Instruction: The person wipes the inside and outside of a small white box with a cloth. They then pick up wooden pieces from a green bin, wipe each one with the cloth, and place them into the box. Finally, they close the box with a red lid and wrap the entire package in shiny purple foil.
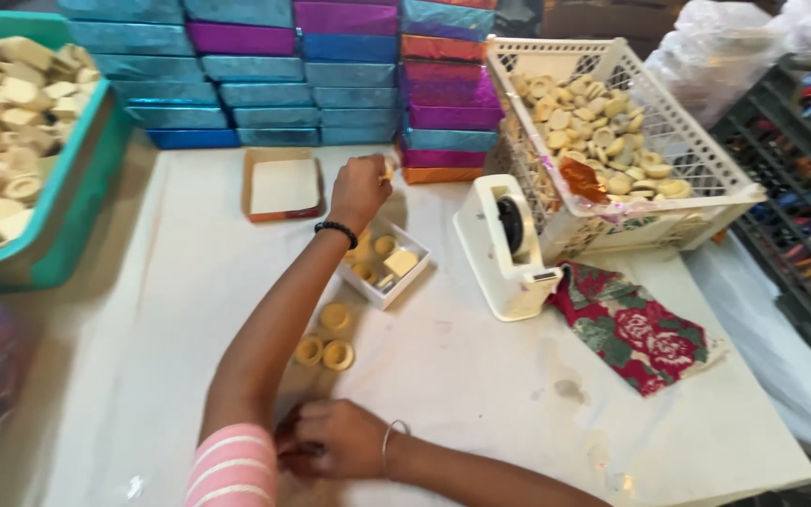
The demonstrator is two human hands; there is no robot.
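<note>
White cloth covers the surface (518, 394). The left hand (360, 188) is raised above a small white box (385, 263). Its fingers are curled shut, and they pinch a little pale piece (388, 169) at the tips. A black band (336, 230) sits on that wrist. The arm has a pink striped sleeve (232, 467).

The right hand (330, 439) rests low on the surface, near the front edge. Its fingers are bent and close together, touching something dark that I cannot make out. A thin silver bangle (389, 441) is on that wrist.

The small white box is open. It holds a few round yellow pieces and one pale square piece. Three round yellow pieces (324, 343) lie on the surface just beside the box, between the two hands.

An empty flat box with an orange rim (282, 185) lies farther back. Shiny blue, purple and orange boxes (330, 75) are stacked behind it. A white tape holder (507, 246) stands to the right, next to a flowery red cloth (635, 333). A white basket (706, 169) and a green tub (77, 197) both hold many pale pieces.
</note>
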